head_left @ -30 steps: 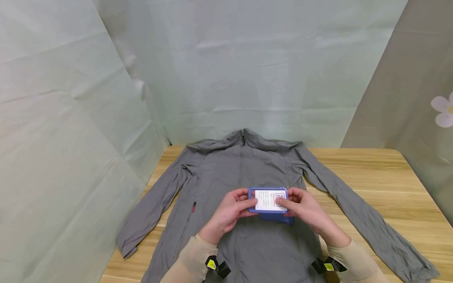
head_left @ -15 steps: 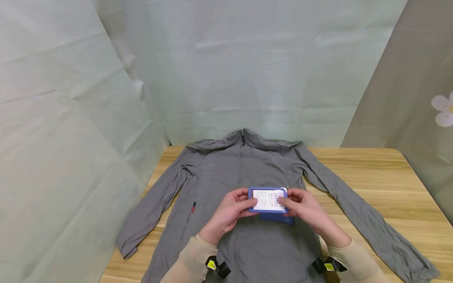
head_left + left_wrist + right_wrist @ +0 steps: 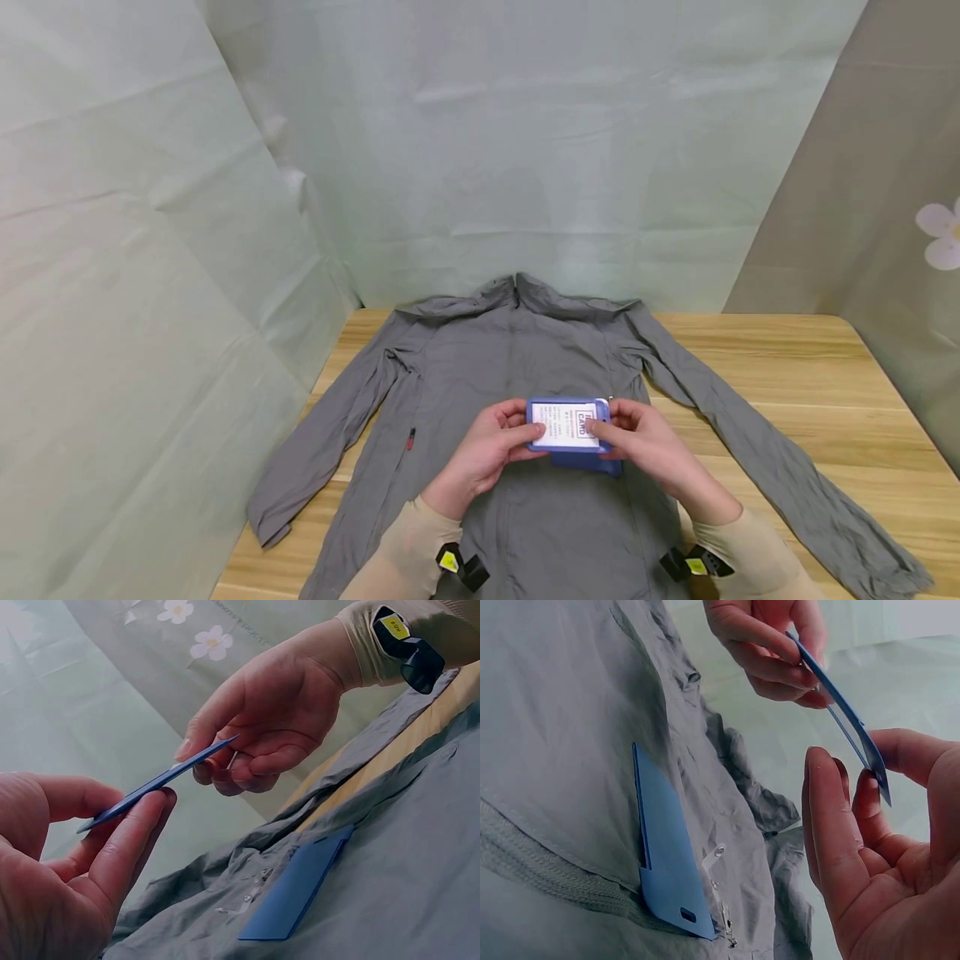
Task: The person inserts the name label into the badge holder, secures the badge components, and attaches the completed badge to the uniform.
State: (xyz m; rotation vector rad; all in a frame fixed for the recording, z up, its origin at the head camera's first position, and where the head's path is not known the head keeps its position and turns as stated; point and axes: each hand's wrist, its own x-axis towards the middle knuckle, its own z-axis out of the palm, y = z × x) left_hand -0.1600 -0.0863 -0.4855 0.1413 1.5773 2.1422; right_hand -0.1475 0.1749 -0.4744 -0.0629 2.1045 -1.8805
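1. Two beige sleeve cuffs (image 3: 405, 550) are seen at the near edge of the wooden table (image 3: 810, 375), each with a small black-and-yellow clip at the wrist.
2. The left hand (image 3: 483, 450) is curled around the left end of a blue card holder (image 3: 567, 425); that end is pinched between thumb and fingers (image 3: 131, 840), as shown edge-on in the left wrist view.
3. The right hand (image 3: 645, 446) is closed on the right end of the same holder, gripped between thumb and fingertips (image 3: 225, 769).
4. The card holder is held flat in the air above the middle of a grey jacket (image 3: 525, 358), clear of the cloth. A white printed card (image 3: 566, 423) is seen in its face; the print is too small to read.
5. A second blue piece (image 3: 667, 855), flat and rectangular, lies on the jacket directly beneath the held holder, just beside the zip seam. A small slot is noted at one end of it, and a small metal clip (image 3: 720, 851) lies on the cloth touching or just beside it.
6. The jacket is spread front-up along the middle of the table, sleeves fanned towards the left and right edges, collar (image 3: 517, 292) at the far edge.
7. Pale green sheeting (image 3: 525, 150) is hung behind the far edge; a flower-printed cloth (image 3: 937, 233) is seen past the far right corner.
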